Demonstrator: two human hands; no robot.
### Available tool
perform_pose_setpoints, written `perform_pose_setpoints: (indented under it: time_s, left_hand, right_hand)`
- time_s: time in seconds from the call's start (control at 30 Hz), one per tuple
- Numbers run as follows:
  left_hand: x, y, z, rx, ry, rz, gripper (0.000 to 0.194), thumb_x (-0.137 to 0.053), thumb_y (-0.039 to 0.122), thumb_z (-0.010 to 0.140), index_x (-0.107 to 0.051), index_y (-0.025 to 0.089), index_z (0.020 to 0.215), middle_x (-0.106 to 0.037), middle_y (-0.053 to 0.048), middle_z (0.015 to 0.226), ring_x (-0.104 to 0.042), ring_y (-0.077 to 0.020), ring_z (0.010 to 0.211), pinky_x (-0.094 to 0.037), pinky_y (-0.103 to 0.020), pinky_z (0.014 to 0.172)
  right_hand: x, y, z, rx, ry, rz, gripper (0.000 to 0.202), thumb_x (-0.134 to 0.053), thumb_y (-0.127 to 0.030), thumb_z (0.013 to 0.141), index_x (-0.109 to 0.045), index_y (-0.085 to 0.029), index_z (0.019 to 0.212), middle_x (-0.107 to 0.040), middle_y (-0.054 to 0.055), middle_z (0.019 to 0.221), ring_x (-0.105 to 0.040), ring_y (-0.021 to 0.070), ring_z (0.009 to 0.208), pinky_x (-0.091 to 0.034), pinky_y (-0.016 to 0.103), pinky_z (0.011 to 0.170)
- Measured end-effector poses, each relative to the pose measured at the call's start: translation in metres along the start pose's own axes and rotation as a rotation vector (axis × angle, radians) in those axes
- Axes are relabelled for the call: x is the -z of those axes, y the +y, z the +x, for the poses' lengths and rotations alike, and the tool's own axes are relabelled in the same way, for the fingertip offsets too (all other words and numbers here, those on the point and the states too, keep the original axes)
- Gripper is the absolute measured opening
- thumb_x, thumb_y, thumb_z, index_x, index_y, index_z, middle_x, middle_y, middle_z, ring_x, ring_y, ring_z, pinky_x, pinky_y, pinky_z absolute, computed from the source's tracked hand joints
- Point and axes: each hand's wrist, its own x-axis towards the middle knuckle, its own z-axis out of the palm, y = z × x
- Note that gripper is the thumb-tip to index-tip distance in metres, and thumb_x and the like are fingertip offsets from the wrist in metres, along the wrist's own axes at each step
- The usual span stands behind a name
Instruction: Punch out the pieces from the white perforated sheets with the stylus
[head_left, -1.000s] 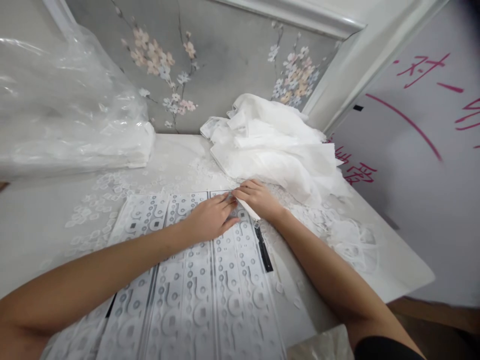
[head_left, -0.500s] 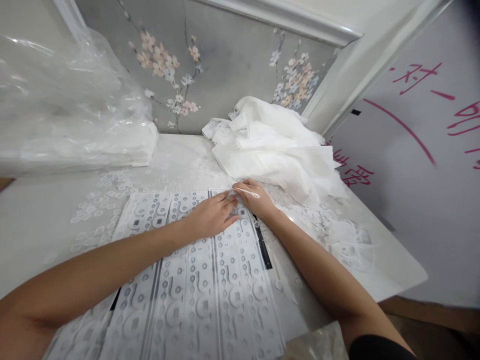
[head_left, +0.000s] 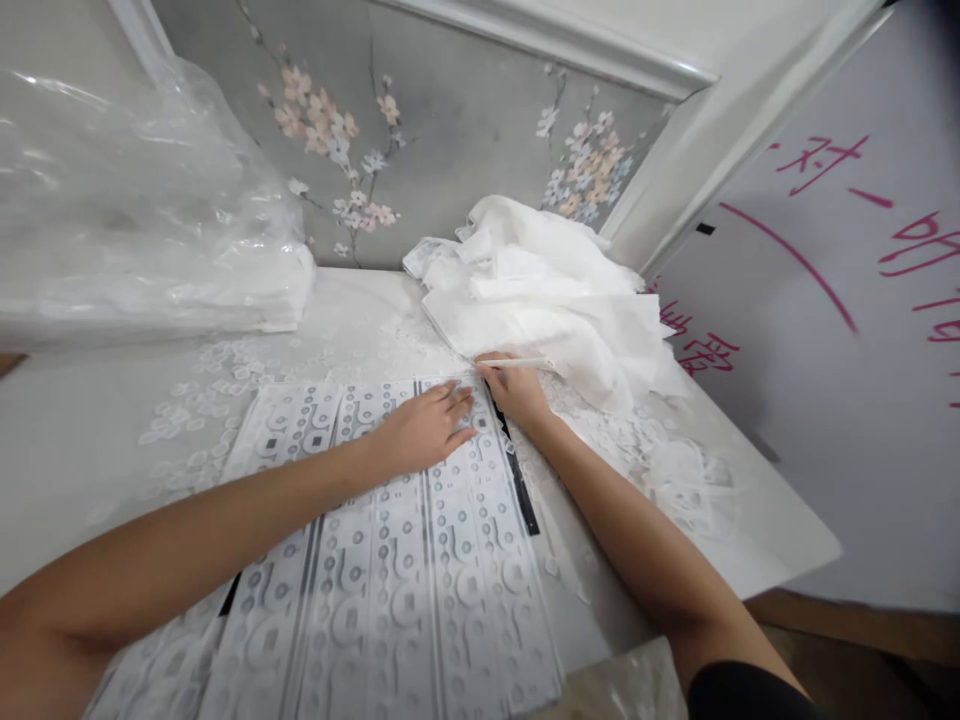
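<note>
- I am looking down at the table (head_left: 352, 310), and my clock has its middle at my left grip.
- My left grip (head_left: 424, 430) lies flat on the big printed sheet (head_left: 405, 600), fingers spread a little, and it has hold of nothing.
- The sheet is under my left grip and runs down the table toward six o'clock. It has gray rings, bent shapes and long stripes on it.
- My right grip (head_left: 517, 390) is between two and three o'clock, right by the sheet's top corner. Its thumb and finger are pinched together on a thin white stick (head_left: 529, 363).
- One end of the stick pokes out over my hand toward three o'clock. I cannot tell if its other end touches the sheet.
- A black strip (head_left: 523, 490) shows along the sheet's edge, between three and four o'clock.
- Lots of tiny clear squares (head_left: 178, 415) lie on the table at nine o'clock.
- A messy heap of white cloth (head_left: 540, 290) sits between one and two o'clock, just past my right grip.
- Loose white scraps (head_left: 690, 480) lie near three o'clock.
- A big shiny plastic bag (head_left: 142, 200) is at ten o'clock.
</note>
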Motion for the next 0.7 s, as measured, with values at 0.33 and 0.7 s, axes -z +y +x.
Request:
perform_pose_setpoints:
  time_s: [0.33,0.7]
  left_hand:
    - [0.002,-0.009,0.027,0.088,-0.045,-0.131,0.051,-0.037,0.041,0.100,-0.046,0.009,0.140,-0.047,-0.016,0.145,-0.039,-0.0236,0.138,-0.031,-0.037,0.114]
    - [0.091,-0.134,-0.181,0.369,-0.136,-0.207,0.087,-0.050,0.072,0.082,-0.033,0.021,0.150,-0.033,-0.013,0.153,-0.032,-0.0286,0.141,-0.031,-0.039,0.111]
  right_hand:
    - [0.016,-0.073,0.036,-0.304,0.265,0.518,0.044,-0.055,-0.052,0.087,-0.072,-0.015,0.103,-0.073,0.008,0.099,-0.066,0.0217,0.092,-0.052,0.030,0.074]
    - [-0.082,-0.200,0.023,-0.099,-0.064,0.662,0.031,-0.060,-0.045,0.086,-0.072,-0.019,0.100,-0.073,0.006,0.097,-0.068,0.0196,0.082,-0.051,0.029,0.069]
